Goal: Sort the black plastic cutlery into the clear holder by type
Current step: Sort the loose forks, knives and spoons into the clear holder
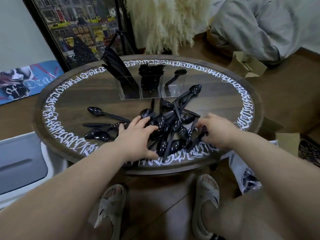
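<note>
Black plastic cutlery (170,126) lies in a loose heap on the near half of a round wooden table (72,94), and both bare hands are in it. The right hand (217,130) sits at the heap's right edge with its fingers curled down around the handle of one dark piece (197,140); the fingertips are hidden under the knuckles, so how firm the hold is I cannot tell, nor whether the piece is a knife or a fork. The left hand (136,135) rests at the heap's left edge, fingers spread and flat over several spoons, thumb out toward the table's near rim, clasping nothing that can be made out.

Left of the heap a few spoons lie apart: one spoon (97,111) with its bowl pointing away from the heap, another (99,135) nearer the rim. Beyond the heap, toward the far side, stands the clear holder (152,87) with three compartments side by side. Its left compartment holds knives (119,70) leaning left, the middle one a dense bunch of forks (151,73), the right one a single spoon (174,77) leaning right. A long spoon (190,93) at the heap's far end reaches up just beside the holder's right front corner.

White lettering (242,94) rings the tabletop around the heap. Below the table's near edge two feet in grey slippers (207,193) rest on the floor.
</note>
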Tool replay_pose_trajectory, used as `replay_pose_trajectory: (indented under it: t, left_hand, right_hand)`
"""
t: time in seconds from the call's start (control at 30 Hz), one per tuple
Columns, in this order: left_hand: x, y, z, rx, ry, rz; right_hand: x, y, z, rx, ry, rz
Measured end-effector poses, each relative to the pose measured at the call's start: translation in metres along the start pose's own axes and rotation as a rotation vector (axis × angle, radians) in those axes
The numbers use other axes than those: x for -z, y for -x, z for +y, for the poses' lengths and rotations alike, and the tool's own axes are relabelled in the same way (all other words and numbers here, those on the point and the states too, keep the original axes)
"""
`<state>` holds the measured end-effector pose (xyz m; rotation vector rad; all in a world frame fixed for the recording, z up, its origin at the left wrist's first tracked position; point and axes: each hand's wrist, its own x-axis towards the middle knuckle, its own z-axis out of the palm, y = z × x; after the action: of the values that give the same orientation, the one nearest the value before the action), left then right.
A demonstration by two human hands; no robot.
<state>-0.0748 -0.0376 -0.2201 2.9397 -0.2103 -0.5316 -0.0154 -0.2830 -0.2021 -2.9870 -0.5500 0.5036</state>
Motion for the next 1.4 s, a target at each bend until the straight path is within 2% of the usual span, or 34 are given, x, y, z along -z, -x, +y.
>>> replay_pose_trajectory:
  t: [0.33,0.8,0.93,1.23,1.4]
  left_hand:
    - [0.005,-0.026,-0.018,-0.049,0.091,0.139]
    - [0.019,-0.013,-0.049,-0.010,0.167,0.316]
    - [0.020,-0.009,-0.051,0.010,0.174,0.328]
    - [0.022,-0.012,-0.038,-0.035,0.198,0.337]
    - [0.021,-0.018,-0.024,-0.070,0.175,0.371]
  right_hand:
    - [-0.011,-0.013,-0.006,0.043,-0.055,0.145]
    - [-0.019,-0.024,-0.012,0.079,-0.019,0.230]
    - [-0.020,-0.026,-0.017,0.080,-0.034,0.166]
    - [-0.023,-0.030,-0.031,0.208,0.044,0.272]
    - [-0.026,-0.029,-0.035,0.239,-0.007,0.243]
